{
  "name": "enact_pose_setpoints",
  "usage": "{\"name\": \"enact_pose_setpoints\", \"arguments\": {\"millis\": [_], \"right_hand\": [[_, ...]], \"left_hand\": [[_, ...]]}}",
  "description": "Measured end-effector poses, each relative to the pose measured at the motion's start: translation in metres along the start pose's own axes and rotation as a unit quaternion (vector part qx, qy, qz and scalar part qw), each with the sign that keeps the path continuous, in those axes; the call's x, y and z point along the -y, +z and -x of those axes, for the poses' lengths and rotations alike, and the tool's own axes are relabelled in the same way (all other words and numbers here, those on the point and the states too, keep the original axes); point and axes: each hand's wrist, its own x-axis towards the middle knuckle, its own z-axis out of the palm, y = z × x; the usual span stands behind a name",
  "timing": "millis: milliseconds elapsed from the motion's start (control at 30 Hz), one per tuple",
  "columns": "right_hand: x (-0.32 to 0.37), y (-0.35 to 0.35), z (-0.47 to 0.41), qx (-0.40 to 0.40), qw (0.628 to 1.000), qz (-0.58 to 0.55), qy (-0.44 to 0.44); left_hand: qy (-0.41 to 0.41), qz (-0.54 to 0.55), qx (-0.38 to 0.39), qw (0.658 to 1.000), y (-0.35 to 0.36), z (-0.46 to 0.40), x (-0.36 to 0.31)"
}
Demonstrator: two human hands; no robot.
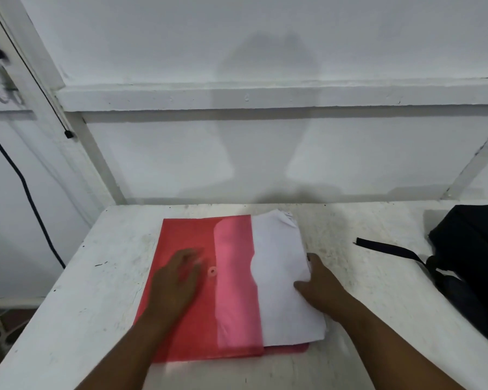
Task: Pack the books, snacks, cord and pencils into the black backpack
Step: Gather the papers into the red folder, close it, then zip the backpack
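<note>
Right now, by label:

Folder: a red translucent plastic envelope folder (186, 291) with a round snap button (212, 271) lies flat on the worn white table (96, 291), near its middle.

Papers: a stack of white paper sheets (279, 277) sticks out of the folder's right side, its left part covered by the folder's pink see-through flap (234, 277); the far corner of the sheets is curled.

Left hand: the left hand (178, 280) lies palm down on the red folder just left of the button, fingers straight and close together; it is blurred.

Right hand: the right hand (319, 285) grips the right edge of the paper stack, thumb on top of the sheets, fingers curled at the edge.

Backpack: the black fabric backpack (473, 266) lies at the table's right end, well apart from the folder, one black strap (389, 249) stretched towards the papers.

Surroundings: white wall (265, 52) with a ledge behind the table; a dark cable (20, 178) hangs at left.
</note>
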Motion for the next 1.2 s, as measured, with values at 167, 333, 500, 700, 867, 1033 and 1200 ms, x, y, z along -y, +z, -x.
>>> {"name": "enact_pose_setpoints", "arguments": {"millis": [167, 333, 500, 700, 867, 1033, 1200], "right_hand": [[0.003, 0.001, -0.002, -0.013, 1.0, 0.005, -0.004], [0.022, 0.026, 0.0, -0.026, 0.998, 0.011, -0.055], [0.034, 0.061, 0.002, 0.002, 0.996, 0.001, -0.093], [0.034, 0.045, -0.011, 0.088, 0.992, 0.038, -0.082], [0.038, 0.053, -0.017, -0.057, 0.982, 0.142, -0.107], [0.039, 0.07, -0.021, -0.034, 0.973, 0.186, -0.131], [0.039, 0.068, -0.029, 0.036, 0.961, 0.209, -0.177]], "left_hand": [[-0.09, -0.266, 0.079, 0.956, -0.044, 0.002, 0.092], [-0.056, -0.277, 0.071, 0.957, -0.04, 0.007, 0.096], [-0.053, -0.233, 0.062, 0.969, -0.042, 0.008, 0.1], [-0.047, -0.227, 0.063, 0.971, -0.042, 0.007, 0.103], [-0.034, -0.237, 0.066, 0.969, -0.042, 0.007, 0.105], [-0.027, -0.243, 0.063, 0.968, -0.042, 0.006, 0.109], [-0.03, -0.245, 0.067, 0.967, -0.04, 0.006, 0.108]]}}
